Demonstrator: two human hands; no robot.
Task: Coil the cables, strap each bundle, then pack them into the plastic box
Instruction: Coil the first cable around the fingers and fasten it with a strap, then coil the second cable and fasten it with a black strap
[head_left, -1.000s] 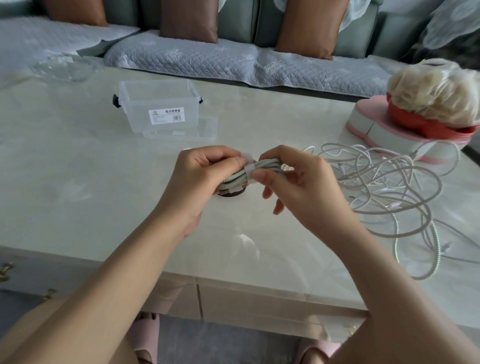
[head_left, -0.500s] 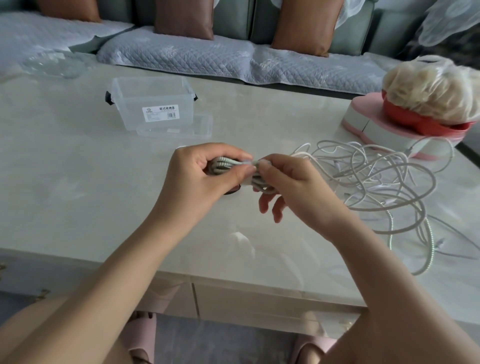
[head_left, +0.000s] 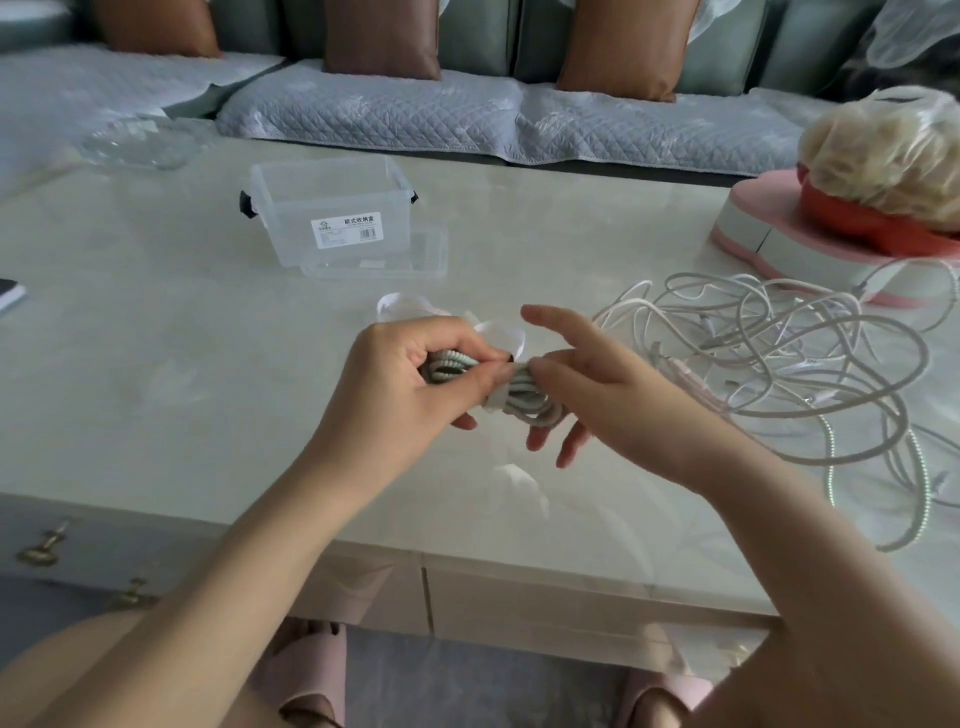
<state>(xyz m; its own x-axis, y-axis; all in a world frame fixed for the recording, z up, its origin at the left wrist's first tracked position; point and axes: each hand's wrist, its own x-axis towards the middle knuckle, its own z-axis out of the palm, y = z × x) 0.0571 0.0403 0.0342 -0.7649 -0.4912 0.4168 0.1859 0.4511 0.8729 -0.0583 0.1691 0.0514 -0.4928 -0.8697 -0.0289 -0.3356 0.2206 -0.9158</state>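
Right hand (head_left: 602, 400) index now lifted, cable bundle (head_left: 522, 399) pinched under its thumb, left hand (head_left: 410, 384) fingers gripping the other end

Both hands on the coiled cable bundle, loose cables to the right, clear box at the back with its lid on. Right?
Not quite. The plastic box is open: its lid lies on the table against the box's front, as the head view shows. The rest holds: left hand and right hand hold the coiled cable bundle, loose cables to the right.
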